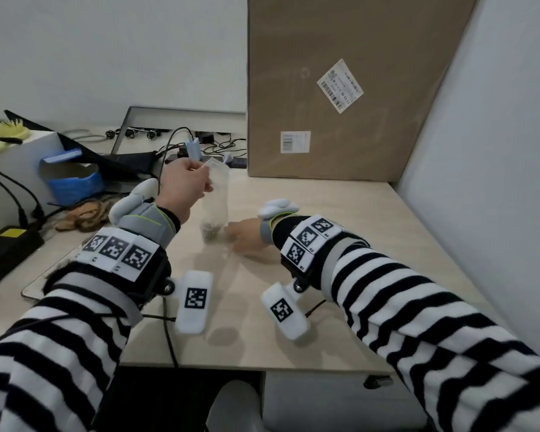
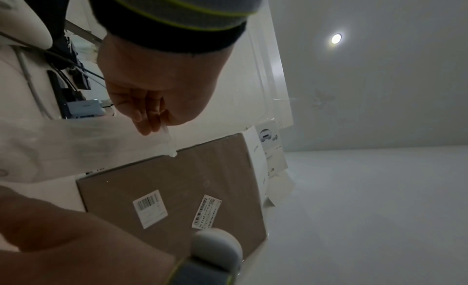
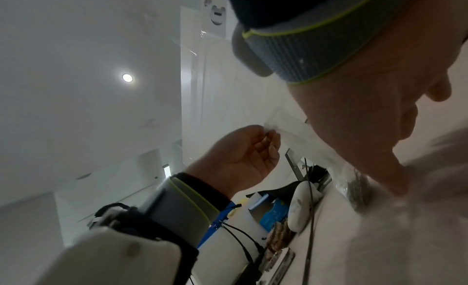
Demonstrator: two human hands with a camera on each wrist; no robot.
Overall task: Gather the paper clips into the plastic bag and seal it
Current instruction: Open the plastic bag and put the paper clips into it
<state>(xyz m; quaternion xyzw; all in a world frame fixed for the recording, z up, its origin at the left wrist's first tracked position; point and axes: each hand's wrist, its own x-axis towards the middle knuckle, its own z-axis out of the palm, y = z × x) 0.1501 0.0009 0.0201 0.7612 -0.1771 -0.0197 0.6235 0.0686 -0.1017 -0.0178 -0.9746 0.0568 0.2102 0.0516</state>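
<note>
A clear plastic bag point(image 1: 220, 194) hangs upright over the wooden table point(image 1: 340, 229), with a small heap of paper clips point(image 1: 211, 233) at its bottom. My left hand point(image 1: 205, 179) is raised and pinches the bag's top edge; in the left wrist view the left hand's fingertips point(image 2: 149, 125) close on the bag's strip point(image 2: 76, 145). My right hand point(image 1: 231, 236) lies low on the table just right of the bag's bottom, fingers stretched towards it. In the right wrist view a straight finger point(image 3: 395, 177) reaches beside the clips point(image 3: 354, 189). I see no loose clips on the table.
A tall cardboard box point(image 1: 340, 88) stands at the back, and a white partition point(image 1: 480, 151) closes the right side. Left of the bag are a blue box point(image 1: 72, 182), cables, a black adapter point(image 1: 7, 247) and a brown object point(image 1: 81, 213). The table's front edge runs below my forearms.
</note>
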